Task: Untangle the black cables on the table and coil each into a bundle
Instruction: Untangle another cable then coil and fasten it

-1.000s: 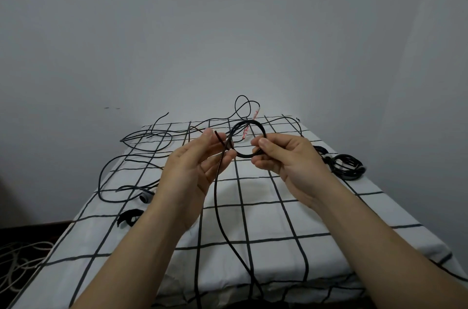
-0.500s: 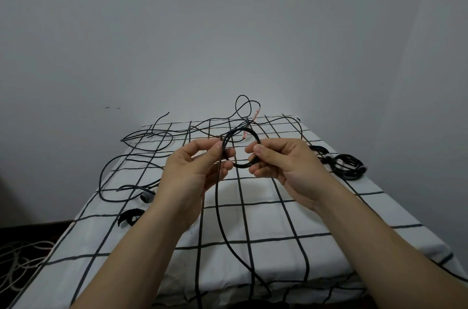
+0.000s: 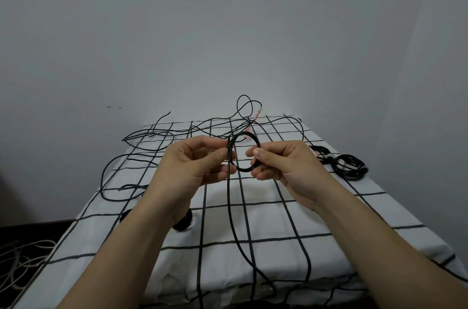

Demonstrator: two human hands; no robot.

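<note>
Above the table's middle I hold a small coil of black cable (image 3: 245, 137). My right hand (image 3: 283, 164) pinches its right side between thumb and fingers. My left hand (image 3: 195, 164) pinches the cable at the coil's left side. From there the loose tail (image 3: 234, 227) hangs down and runs over the near table edge. Loose black cables (image 3: 152, 136) lie tangled across the far and left parts of the table. Finished black bundles (image 3: 350, 165) lie at the right edge.
The table wears a white cloth with a black grid (image 3: 278, 222). A black plug (image 3: 183, 224) lies under my left forearm. Pale cables (image 3: 20, 263) lie on the dark floor at the lower left. A grey wall stands close behind the table.
My left hand has brought the cable up beside the coil and closer to my right hand. The coil has turned more edge-on and narrower. The view sits a little closer.
</note>
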